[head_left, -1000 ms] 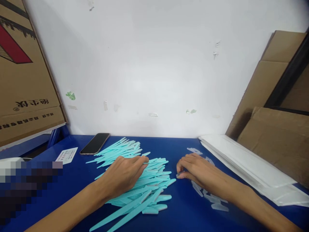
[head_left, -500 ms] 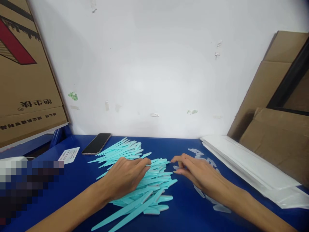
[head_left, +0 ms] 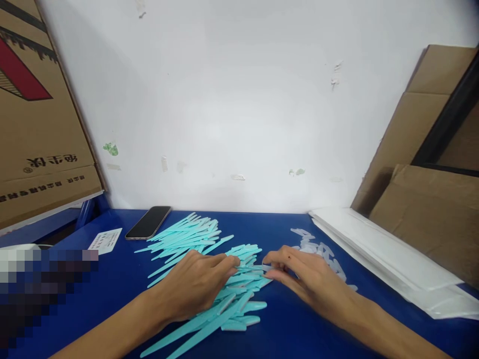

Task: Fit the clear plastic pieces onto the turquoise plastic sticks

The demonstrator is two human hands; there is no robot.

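Observation:
A heap of thin turquoise plastic sticks (head_left: 194, 239) lies on the blue table (head_left: 284, 324). My left hand (head_left: 196, 284) rests palm down on the heap, its fingers pinched on one stick near the right end. My right hand (head_left: 305, 276) has its fingertips against the heap's right edge, closed on a small clear plastic piece that meets that stick. More clear plastic pieces (head_left: 318, 249) are scattered just behind my right hand.
A black phone (head_left: 148, 222) and a white card (head_left: 105, 240) lie at the back left. Cardboard boxes stand at the left (head_left: 37, 124) and right (head_left: 430, 209). A stack of white sheets (head_left: 385, 254) runs along the right. A white wall closes the back.
My right hand moved left from the clear pieces to the edge of the turquoise heap, carrying a clear piece. My left hand shifted slightly right on the heap.

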